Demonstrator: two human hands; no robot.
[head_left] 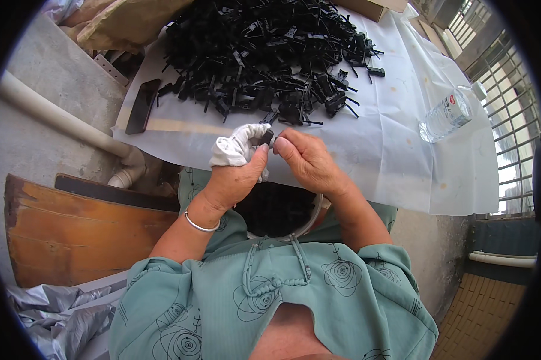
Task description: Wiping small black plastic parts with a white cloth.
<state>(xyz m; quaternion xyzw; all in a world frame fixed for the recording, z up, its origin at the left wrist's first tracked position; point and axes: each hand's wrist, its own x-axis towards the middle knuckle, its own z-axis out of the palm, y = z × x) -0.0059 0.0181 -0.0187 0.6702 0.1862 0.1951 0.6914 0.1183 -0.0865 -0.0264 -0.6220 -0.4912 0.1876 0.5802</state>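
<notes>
My left hand point(237, 177) is closed on a small black plastic part point(267, 137), pressed between the thumb and the fingers. A white cloth or glove point(234, 147) wraps the fingers of that hand; the thumb is bare. Close against the part's right side, my right hand point(306, 159) is closed, thumb and forefinger pinched together. What sits in that pinch is too small to make out. Just beyond both hands, a large heap of similar black plastic parts point(264, 60), many with thin prongs, covers the far middle of the table.
White sheeting covers the table point(378, 162). A dark phone point(143, 107) lies at its left, a clear water bottle point(445, 117) at its right. An open cardboard box point(366, 7) stands at the back. Below the hands, a pale-rimmed bucket point(314, 219) has dark contents.
</notes>
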